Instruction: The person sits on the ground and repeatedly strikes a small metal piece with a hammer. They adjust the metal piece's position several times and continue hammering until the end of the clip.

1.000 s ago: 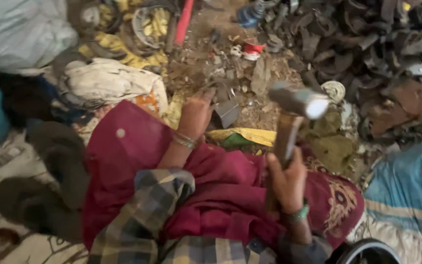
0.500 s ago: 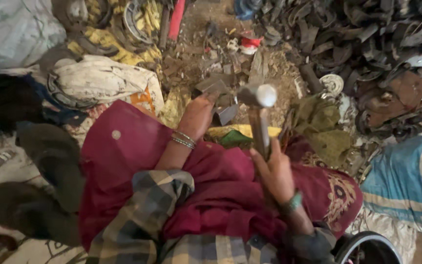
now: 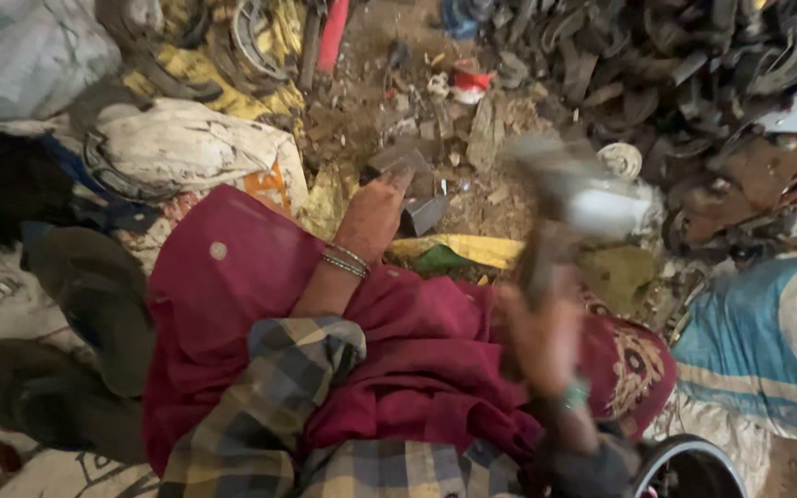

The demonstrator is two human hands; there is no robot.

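A hammer [image 3: 569,198] with a pale metal head and a wooden handle stands raised and tilted, head uppermost, blurred by motion above the littered ground. A small grey metal piece [image 3: 422,214], angular and dull, lies on the dirt among rubble, with a flatter dark scrap [image 3: 397,157] just beyond it
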